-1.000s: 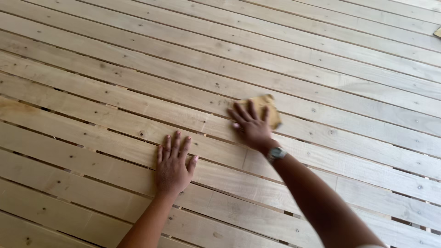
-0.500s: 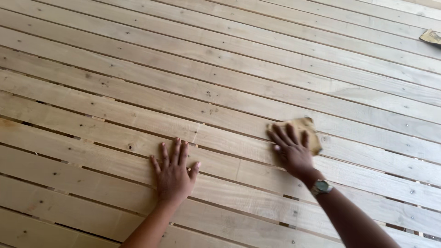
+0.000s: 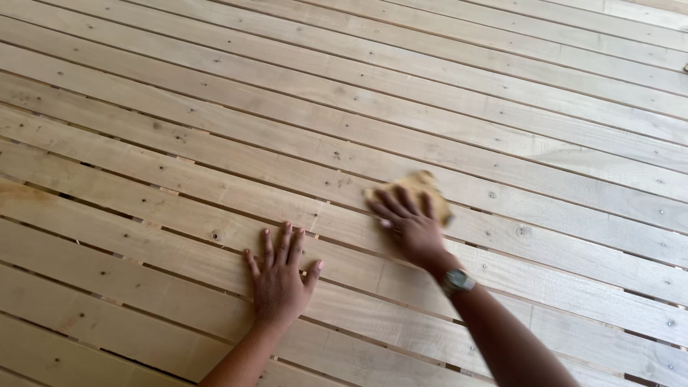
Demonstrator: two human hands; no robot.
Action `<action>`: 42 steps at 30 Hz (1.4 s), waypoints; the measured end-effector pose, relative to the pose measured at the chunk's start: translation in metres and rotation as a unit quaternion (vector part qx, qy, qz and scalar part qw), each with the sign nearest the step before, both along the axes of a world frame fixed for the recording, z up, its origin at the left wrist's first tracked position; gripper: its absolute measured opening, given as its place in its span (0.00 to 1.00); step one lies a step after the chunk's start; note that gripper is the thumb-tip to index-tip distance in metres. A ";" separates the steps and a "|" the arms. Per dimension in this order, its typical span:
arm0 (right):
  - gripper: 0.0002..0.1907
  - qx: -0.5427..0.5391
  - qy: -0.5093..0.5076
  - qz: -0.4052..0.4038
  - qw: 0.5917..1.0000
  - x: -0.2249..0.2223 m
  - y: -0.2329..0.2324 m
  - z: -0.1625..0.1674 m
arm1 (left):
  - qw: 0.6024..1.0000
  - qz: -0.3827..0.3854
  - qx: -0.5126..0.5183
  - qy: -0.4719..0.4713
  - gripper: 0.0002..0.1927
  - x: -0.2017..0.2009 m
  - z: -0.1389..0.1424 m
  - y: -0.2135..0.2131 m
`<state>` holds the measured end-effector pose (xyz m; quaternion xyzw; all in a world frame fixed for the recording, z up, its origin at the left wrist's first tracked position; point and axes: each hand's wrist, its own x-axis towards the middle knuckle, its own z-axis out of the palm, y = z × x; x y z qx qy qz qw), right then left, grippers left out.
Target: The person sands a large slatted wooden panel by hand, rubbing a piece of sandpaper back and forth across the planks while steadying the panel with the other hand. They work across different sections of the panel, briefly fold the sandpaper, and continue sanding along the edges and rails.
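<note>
Pale wooden planks (image 3: 215, 107) with narrow gaps fill the view, running diagonally. My left hand (image 3: 281, 276) lies flat on a plank, fingers spread, holding nothing. My right hand (image 3: 410, 226), with a watch (image 3: 456, 281) on its wrist, presses a tan piece of sandpaper (image 3: 424, 188) against a plank a little to the right of and beyond the left hand. The sandpaper is blurred and partly covered by my fingers.
Knots and nail heads dot the boards. Dark gaps show between the nearer planks (image 3: 129, 215). A small dark object (image 3: 685, 68) peeks in at the right edge.
My right hand has slid the sandpaper back to the left along the plank, after having moved right half a second ago. My left hand stays flat in place.
</note>
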<state>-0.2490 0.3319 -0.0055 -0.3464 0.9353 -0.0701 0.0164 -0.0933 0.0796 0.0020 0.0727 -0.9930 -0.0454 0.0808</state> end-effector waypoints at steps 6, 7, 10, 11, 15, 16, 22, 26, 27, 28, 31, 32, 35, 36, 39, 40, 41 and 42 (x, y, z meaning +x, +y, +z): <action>0.29 0.042 -0.019 -0.055 0.997 0.008 0.005 -0.003 | 1.000 0.006 0.006 0.008 0.40 0.001 0.000 0.003; 0.30 0.054 -0.046 -0.047 0.996 0.002 -0.027 -0.004 | 1.000 0.008 0.009 0.008 0.40 0.002 0.000 0.003; 0.29 0.025 -0.045 0.024 0.998 -0.010 -0.128 -0.003 | 1.000 0.007 0.015 -0.004 0.39 0.002 0.003 0.000; 0.29 0.010 -0.052 0.045 0.998 -0.013 -0.149 -0.002 | 1.000 0.008 0.020 -0.011 0.39 0.002 0.004 -0.002; 0.28 -0.010 -0.033 0.041 0.999 -0.015 -0.114 -0.007 | 1.000 0.004 0.020 0.008 0.39 0.002 0.005 -0.003; 0.28 -0.010 -0.040 0.021 0.999 -0.017 -0.086 -0.009 | 1.000 0.003 0.016 0.009 0.39 0.002 0.004 -0.003; 0.28 -0.024 -0.037 -0.133 0.990 0.004 0.152 -0.004 | 1.000 0.008 -0.002 0.016 0.39 0.002 -0.001 0.004; 0.28 0.030 -0.025 -0.217 0.975 0.023 0.176 -0.015 | 1.000 0.009 -0.001 0.022 0.38 0.000 -0.004 0.005; 0.29 0.019 -0.016 -0.185 0.982 0.018 0.160 -0.018 | 1.000 0.008 -0.003 0.026 0.38 0.000 -0.004 0.005; 0.30 0.010 -0.008 -0.154 0.988 0.008 0.139 -0.020 | 1.000 0.006 -0.003 0.029 0.38 0.000 -0.004 0.005; 0.35 0.005 -0.025 -0.082 0.996 -0.029 0.049 -0.019 | 0.999 0.000 0.000 0.033 0.38 -0.001 -0.004 0.004; 0.34 0.031 -0.061 -0.072 0.995 -0.043 0.010 -0.016 | 0.999 0.001 0.003 0.034 0.38 -0.001 -0.004 0.004; 0.32 0.018 -0.035 -0.011 0.999 -0.060 -0.103 -0.010 | 0.999 0.001 -0.001 0.039 0.37 -0.001 -0.002 0.003; 0.31 0.011 -0.036 -0.006 0.999 -0.062 -0.125 -0.010 | 0.999 0.003 -0.002 0.032 0.38 -0.001 -0.002 0.002; 0.29 -0.005 -0.037 -0.001 0.999 -0.070 -0.139 -0.017 | 1.000 0.005 -0.002 0.026 0.38 0.000 0.000 0.000; 0.29 -0.006 -0.035 -0.003 0.999 -0.073 -0.116 -0.020 | 0.999 0.006 0.000 0.034 0.38 0.000 0.000 0.001; 0.29 -0.007 -0.033 -0.009 0.999 -0.078 -0.086 -0.023 | 0.999 0.003 0.001 0.042 0.38 0.000 0.001 0.000; 0.29 -0.004 -0.027 -0.035 0.999 -0.084 -0.048 -0.025 | 0.999 0.002 0.002 0.042 0.38 0.000 0.001 0.001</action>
